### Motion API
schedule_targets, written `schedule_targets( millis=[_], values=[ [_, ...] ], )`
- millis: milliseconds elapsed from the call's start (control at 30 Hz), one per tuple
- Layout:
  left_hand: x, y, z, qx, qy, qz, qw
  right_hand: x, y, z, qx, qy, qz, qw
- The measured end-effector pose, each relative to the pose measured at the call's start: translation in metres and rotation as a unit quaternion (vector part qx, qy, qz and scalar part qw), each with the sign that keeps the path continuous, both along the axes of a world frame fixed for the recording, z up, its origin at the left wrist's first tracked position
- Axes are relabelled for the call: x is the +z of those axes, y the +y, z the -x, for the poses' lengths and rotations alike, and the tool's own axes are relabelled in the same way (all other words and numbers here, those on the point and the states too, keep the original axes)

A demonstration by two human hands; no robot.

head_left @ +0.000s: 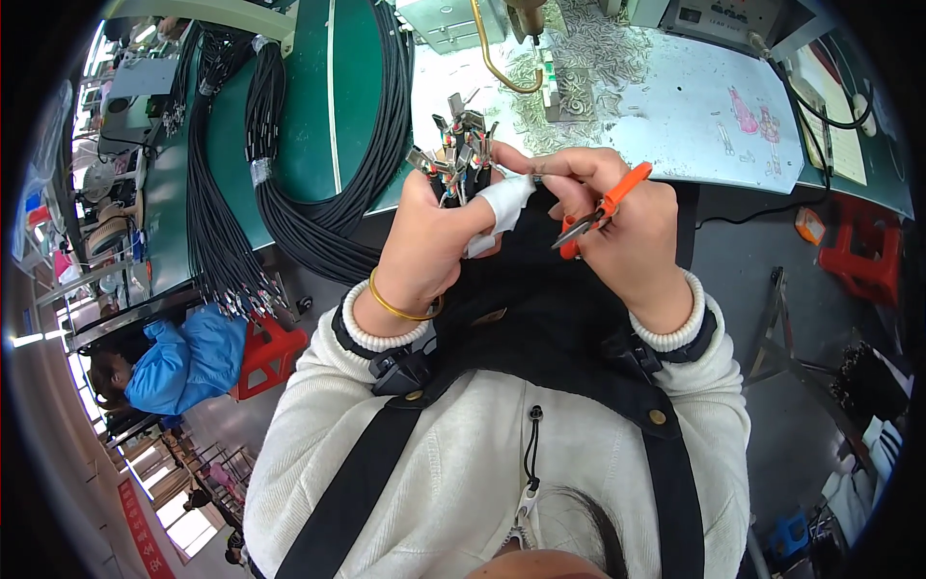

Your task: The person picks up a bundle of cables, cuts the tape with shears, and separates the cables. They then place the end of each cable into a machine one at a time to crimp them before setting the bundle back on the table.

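Observation:
My left hand (424, 236) is closed round a bunch of cable ends (463, 145) tipped with metal connectors, which fan out above the fingers. White tape (506, 205) wraps my left thumb. In my right hand (641, 232) sits a small pair of scissors (629, 185) with orange handles, its dark blades pointing down and left. My right thumb and forefinger pinch together close to the taped thumb; whatever lies between them is too small to make out. Both hands are just in front of the bench edge, over my black apron (521, 299).
Black cable bundles (265, 193) lie on the green bench at left, some hanging over its edge. A machine head (526, 17) stands over a white work surface (646, 125) strewn with metal terminals (598, 48). Red stools (863, 251) flank me; a person in blue (188, 362) sits left.

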State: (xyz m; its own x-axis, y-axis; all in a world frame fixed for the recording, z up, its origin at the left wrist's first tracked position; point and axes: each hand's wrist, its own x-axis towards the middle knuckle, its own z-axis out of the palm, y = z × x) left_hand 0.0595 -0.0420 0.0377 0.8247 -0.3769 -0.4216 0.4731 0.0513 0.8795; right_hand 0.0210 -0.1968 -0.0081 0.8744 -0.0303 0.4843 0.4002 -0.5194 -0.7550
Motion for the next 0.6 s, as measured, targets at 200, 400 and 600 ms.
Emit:
schedule_targets(
  millis=[200, 400, 600],
  values=[
    [-0.016, -0.003, 0.002, 0.008, -0.19, -0.079, 0.979, 0.004, 0.007, -0.002, -0.022, -0.023, 0.02, 0.999],
    [-0.018, -0.003, 0.001, 0.035, -0.154, -0.067, 0.985, 0.018, 0.004, -0.008, 0.081, 0.258, -0.427, 0.863],
    [-0.003, -0.002, -0.002, 0.047, -0.056, -0.006, 0.997, 0.006, -0.001, 0.002, 0.028, 0.198, -0.173, 0.964]
  ],
)
